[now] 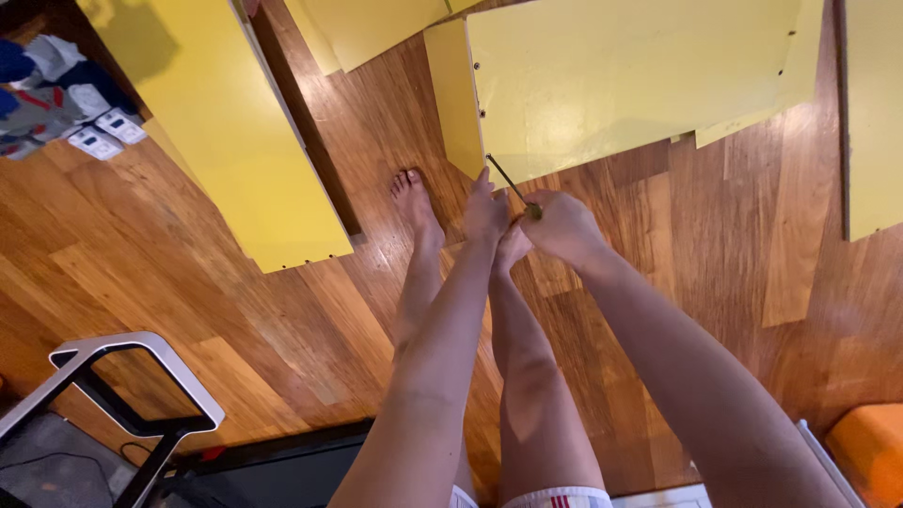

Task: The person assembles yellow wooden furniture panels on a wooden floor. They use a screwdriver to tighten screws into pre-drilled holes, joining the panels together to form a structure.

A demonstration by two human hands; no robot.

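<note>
My right hand [562,226] is closed around the handle of a thin screwdriver [510,182] whose metal shaft points up-left toward the corner of a yellow board [621,75] lying on the wooden floor. Beside it, my left hand [486,209] stretches forward with fingers together, its tips near the shaft and the board's lower edge; it seems to hold nothing. My bare legs and feet [416,207] stand below the hands.
More yellow panels lie around: a long one [235,122] at the left, one [367,28] at the top, one [875,113] at the right edge. Clothes and small white boxes [103,132] sit far left. A metal frame [132,386] stands at bottom left, an orange object [865,452] at bottom right.
</note>
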